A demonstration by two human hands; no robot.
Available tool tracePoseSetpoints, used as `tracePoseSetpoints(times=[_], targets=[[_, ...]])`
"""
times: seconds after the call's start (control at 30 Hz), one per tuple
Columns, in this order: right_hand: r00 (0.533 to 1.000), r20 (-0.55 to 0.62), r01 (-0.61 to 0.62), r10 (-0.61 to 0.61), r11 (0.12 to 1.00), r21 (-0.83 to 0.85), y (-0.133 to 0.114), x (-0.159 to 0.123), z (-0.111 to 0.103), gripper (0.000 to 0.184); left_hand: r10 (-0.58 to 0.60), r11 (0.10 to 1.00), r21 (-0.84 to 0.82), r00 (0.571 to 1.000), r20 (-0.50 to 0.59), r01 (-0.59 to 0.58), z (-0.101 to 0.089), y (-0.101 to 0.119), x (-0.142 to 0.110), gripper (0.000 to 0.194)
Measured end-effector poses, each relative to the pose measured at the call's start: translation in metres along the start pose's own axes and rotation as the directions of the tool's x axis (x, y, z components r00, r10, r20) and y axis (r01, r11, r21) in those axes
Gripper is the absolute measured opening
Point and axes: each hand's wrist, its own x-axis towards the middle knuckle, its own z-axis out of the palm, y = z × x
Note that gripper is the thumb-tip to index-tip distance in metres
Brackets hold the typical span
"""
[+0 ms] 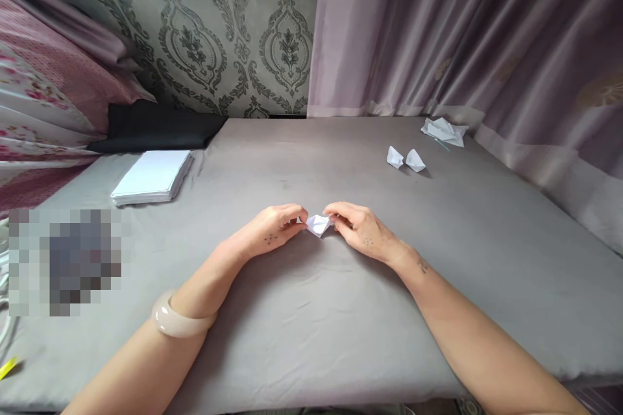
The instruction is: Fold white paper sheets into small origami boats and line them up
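A small folded white paper piece point(318, 224) lies on the grey cloth surface point(311, 324) at the centre. My left hand point(275, 228) pinches its left side with curled fingers. My right hand point(357, 228) pinches its right side, fingers pressed together on the paper. Both hands rest low on the cloth. A pale bangle point(175, 319) sits on my left wrist.
A stack of white paper sheets point(153, 176) lies at the left rear. Two small folded paper shapes point(405, 159) sit at the right rear, with crumpled paper point(444, 130) behind them by the curtain point(467, 32). A black cushion point(156, 126) lies against the wall.
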Motion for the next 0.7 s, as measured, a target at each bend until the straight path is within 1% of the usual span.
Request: tracePoseSetpoints(times=[0.07,0.1,0.17,0.27,0.37,0.47,0.57,0.63,0.7], targets=[[0.996,0.049,0.075,-0.072,0.994,-0.078,0.000,-0.001,0.001,0.031,0.014,1.000,0.016,1.000,0.010,-0.014,0.002,0.000,0.000,0.016],[0.993,0.073,0.096,-0.087,0.988,-0.124,-0.001,-0.002,0.001,0.032,0.018,1.000,0.025,1.000,0.009,-0.018,0.004,0.000,0.001,0.016],[0.992,0.092,0.103,-0.085,0.972,-0.212,-0.002,-0.003,0.001,0.027,0.020,0.999,0.041,1.000,-0.010,-0.019,0.007,-0.001,0.001,0.013],[0.995,0.074,0.081,-0.062,0.957,-0.280,-0.001,-0.004,0.002,0.014,0.040,0.998,0.057,0.998,-0.038,-0.038,0.010,-0.005,0.002,0.010],[0.997,0.057,0.068,-0.054,0.955,-0.290,0.001,-0.004,0.003,0.013,0.062,0.996,0.062,0.997,-0.045,-0.059,0.008,-0.006,0.001,0.014],[0.998,0.054,0.050,-0.036,0.961,-0.272,0.001,-0.003,0.002,0.012,0.074,0.995,0.078,0.996,-0.046,-0.070,0.007,-0.002,0.001,0.019],[0.998,0.055,0.020,-0.006,0.966,-0.258,-0.003,-0.003,0.000,0.011,0.100,0.992,0.078,0.993,-0.057,-0.096,0.009,0.002,0.003,0.026],[0.999,0.049,-0.002,0.015,0.967,-0.256,-0.005,-0.003,-0.001,0.013,0.095,0.993,0.073,0.993,-0.065,-0.091,0.012,0.003,0.006,0.028],[0.999,0.046,-0.016,0.028,0.968,-0.251,-0.007,-0.003,-0.002,0.019,0.076,0.995,0.062,0.996,-0.045,-0.073,0.014,0.003,0.008,0.025]])
